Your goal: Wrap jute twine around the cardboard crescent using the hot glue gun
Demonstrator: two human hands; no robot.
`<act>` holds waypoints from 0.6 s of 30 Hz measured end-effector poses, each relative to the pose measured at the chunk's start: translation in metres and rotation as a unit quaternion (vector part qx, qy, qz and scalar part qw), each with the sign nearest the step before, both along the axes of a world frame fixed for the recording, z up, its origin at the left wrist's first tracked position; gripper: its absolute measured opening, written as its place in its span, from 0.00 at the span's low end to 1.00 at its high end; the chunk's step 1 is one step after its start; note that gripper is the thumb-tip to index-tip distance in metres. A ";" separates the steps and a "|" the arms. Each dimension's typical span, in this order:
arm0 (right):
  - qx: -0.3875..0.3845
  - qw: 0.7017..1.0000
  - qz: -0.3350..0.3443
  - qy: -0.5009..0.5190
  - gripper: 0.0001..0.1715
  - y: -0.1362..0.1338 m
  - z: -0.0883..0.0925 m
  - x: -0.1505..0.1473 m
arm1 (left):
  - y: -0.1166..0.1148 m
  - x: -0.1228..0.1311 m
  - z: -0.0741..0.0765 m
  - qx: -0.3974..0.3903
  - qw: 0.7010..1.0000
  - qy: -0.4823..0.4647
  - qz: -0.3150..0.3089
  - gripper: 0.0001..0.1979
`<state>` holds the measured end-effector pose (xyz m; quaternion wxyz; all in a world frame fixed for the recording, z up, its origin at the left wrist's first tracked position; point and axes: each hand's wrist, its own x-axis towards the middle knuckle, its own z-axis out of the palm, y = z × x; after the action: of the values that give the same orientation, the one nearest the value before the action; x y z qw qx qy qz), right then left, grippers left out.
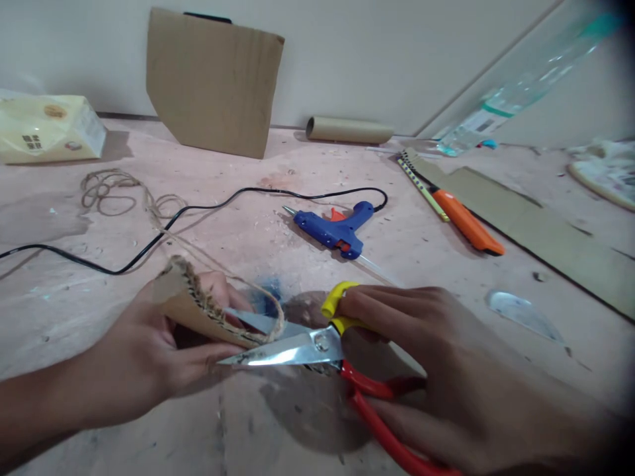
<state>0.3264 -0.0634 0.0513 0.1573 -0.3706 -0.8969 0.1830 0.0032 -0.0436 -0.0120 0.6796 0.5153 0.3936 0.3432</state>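
Observation:
My left hand (143, 350) is closed around a curved piece of cardboard (196, 311) with a rough corrugated edge. Twine (280, 311) runs along that edge and loops up at its right end. In my right hand (426, 350) are scissors (292, 347) with one yellow and one red handle. Their blades are spread, the cardboard's right end and the twine lying between them. The nearer blade passes in front of my left fingertips; whether it touches them I cannot tell. From the cardboard the twine trails back to a loose tangle at the left.
A blue glue gun (330, 231) lies behind my hands, its black cord (198, 208) crossing leftward. An orange cutter (466, 221), a pencil (424, 188) and cardboard strips (546, 231) lie right. Along the wall are a cardboard sheet (213, 86), tube (350, 129), bottle (516, 99) and tissue pack (49, 129).

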 end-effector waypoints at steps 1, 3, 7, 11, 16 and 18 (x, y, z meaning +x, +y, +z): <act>0.005 1.000 0.004 0.001 0.07 0.000 0.000 -0.001 | 0.001 0.001 0.004 0.012 1.000 -0.002 -0.005 0.17; 0.021 1.000 0.013 0.008 0.07 0.000 0.000 -0.004 | 0.004 0.004 0.013 0.038 0.999 -0.003 -0.011 0.15; 0.053 0.999 0.014 0.001 0.05 -0.001 -0.002 -0.007 | 0.007 0.009 0.025 0.041 0.999 0.015 -0.016 0.18; 0.074 0.997 0.019 0.004 0.08 -0.003 -0.007 -0.004 | 0.006 0.009 0.028 0.034 0.998 0.031 -0.031 0.18; 0.104 0.994 0.032 -0.012 0.10 -0.003 -0.012 -0.003 | 0.006 0.008 0.029 0.024 0.998 0.033 -0.039 0.18; 0.114 0.992 0.040 -0.021 0.12 -0.003 -0.014 -0.004 | 0.006 0.008 0.029 0.011 0.999 0.030 -0.040 0.17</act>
<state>0.3227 -0.0666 0.0371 0.1720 -0.3175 -0.9292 0.0783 0.0110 -0.0375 0.0174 0.6752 0.5480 0.3889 0.3042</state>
